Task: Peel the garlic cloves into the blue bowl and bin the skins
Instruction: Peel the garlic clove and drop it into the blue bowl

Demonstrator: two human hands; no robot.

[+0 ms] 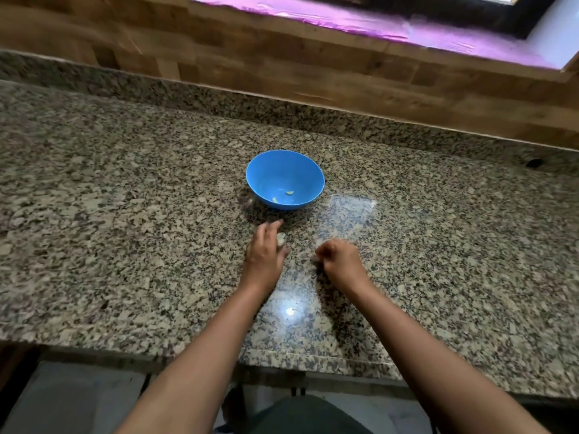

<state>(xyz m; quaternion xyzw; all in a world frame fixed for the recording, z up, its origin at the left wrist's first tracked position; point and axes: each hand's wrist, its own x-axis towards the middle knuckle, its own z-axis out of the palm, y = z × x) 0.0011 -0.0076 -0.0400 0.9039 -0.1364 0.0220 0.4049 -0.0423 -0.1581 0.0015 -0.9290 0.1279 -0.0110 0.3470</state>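
**Garlic on the counter, two cloves already in the bowl**

We are seeing the left hand (264, 255) lying over a pale garlic piece (281, 239) on the counter, just in front of the blue bowl (300, 170). Its fingers are looking mostly straight and are touching the garlic, not wrapping it. The right hand (341, 263) is sitting near it with fingers curled in. A pale scrap (315, 260) is showing at its fingertips, but with the blur we cannot tell whether it is being pinched. Two peeled cloves (289, 192) are lying in the bottom of the bowl.

Handling, as we are judging it: the garlic is light and firm, and its skin is thin, dry and brittle, so it is likely tearing into flakes. We are expecting a fingertip pinch at the clove's ends to work best, with a nail lifting the skin at the root end. Peeled cloves are probably a little tacky. The bowl looks like light plastic, so a knock could be sliding it.

The granite counter (125, 214) is polished and speckled, throwing glare, so pale flakes are getting lost against it. A wooden wall (282, 67) is running behind, with a window edge (344, 20) glowing pink at the top. No bin is showing anywhere.
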